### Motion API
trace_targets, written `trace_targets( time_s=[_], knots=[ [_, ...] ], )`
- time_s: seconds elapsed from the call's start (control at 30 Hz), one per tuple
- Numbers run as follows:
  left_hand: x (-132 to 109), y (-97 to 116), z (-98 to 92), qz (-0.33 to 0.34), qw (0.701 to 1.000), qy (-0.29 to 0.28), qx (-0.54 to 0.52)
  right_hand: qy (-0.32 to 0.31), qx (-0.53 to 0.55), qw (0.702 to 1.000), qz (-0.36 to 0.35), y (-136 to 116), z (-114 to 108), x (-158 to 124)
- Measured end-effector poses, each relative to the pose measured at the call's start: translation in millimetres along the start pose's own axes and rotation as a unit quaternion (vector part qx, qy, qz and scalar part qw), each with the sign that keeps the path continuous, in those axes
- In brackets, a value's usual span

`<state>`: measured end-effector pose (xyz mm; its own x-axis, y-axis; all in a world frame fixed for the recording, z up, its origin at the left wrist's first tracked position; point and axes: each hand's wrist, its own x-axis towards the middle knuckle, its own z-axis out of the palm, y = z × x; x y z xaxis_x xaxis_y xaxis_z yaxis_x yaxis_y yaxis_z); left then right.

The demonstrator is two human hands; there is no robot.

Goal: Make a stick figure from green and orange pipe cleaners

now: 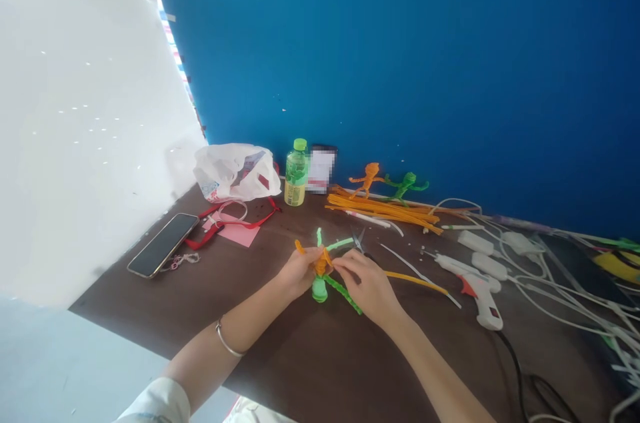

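Observation:
My left hand (301, 272) pinches a small pipe-cleaner figure (320, 290) by its middle. The figure has a light green round end pointing toward me, green limbs spreading out, and orange wrapped around its body. My right hand (369, 286) is closed at the figure's right side, its thumb and fingertips on the orange pipe cleaner (327, 256). One orange end sticks up beyond my left hand. Just past my right hand lie scissors (358, 240), partly hidden by it. An orange pipe cleaner (420, 282) and a thin white strip (415, 270) extend to the right.
Orange and green figures (371, 178) stand behind an orange pipe-cleaner bundle (385, 208) by the blue wall. A glue gun (477, 290), white chargers and tangled cables (550, 296) crowd the right. Leftward are a bottle (296, 176), plastic bag (235, 170), pink paper (240, 231) and phone (164, 245).

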<state>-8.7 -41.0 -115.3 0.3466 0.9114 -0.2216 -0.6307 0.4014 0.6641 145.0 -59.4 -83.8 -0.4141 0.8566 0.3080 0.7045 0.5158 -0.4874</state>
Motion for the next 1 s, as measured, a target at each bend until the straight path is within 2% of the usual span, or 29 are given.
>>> trace_targets(
  time_s=[0.13, 0.2, 0.33, 0.47, 0.67, 0.83, 1.0],
  knots=[
    [-2, 2, 0.4, -0.047, 0.998, -0.022, -0.024, -0.011, 0.074, 0.995, 0.069, 10, -9, 0],
    [-3, 3, 0.9, -0.072, 0.997, -0.031, -0.009, -0.040, 0.099, 0.990, 0.089, 15, -17, 3],
    [-5, 6, 2.9, -0.105, 0.992, -0.038, 0.064, -0.125, 0.140, 0.977, 0.099, 23, -36, 15],
    [-7, 8, 7.9, -0.088, 0.986, -0.006, 0.143, -0.145, 0.099, 0.978, 0.109, 23, -49, 29],
    [-10, 5, 15.3, -0.001, 0.976, 0.043, 0.213, -0.091, -0.049, 0.992, 0.075, -3, -51, 31],
    [-7, 3, 16.9, 0.029, 0.982, 0.123, 0.137, -0.024, -0.101, 0.994, 0.025, -19, -35, 10],
    [-6, 2, 13.1, 0.012, 0.990, 0.118, 0.076, 0.040, -0.125, 0.990, -0.058, -16, -11, -11]
  ],
)
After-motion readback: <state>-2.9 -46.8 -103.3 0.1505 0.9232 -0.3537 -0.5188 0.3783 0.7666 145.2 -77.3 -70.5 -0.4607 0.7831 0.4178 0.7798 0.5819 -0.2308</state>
